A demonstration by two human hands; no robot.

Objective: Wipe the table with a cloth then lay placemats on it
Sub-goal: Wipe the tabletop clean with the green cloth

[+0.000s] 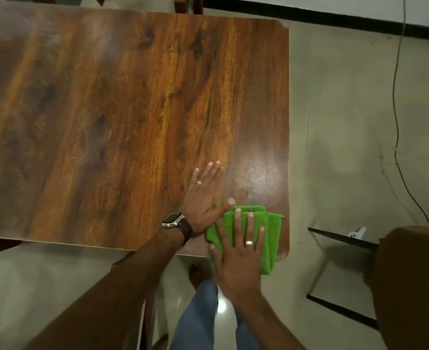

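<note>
A black cable trails over the pale floor; a black-framed chair with a brown cushion stands at right.

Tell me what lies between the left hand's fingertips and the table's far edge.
Only bare wood: the head view shows nothing on the table beyond the left hand.

We note green cloth folded, flat at near right corner of brown wooden table, overhanging edge.
</note>
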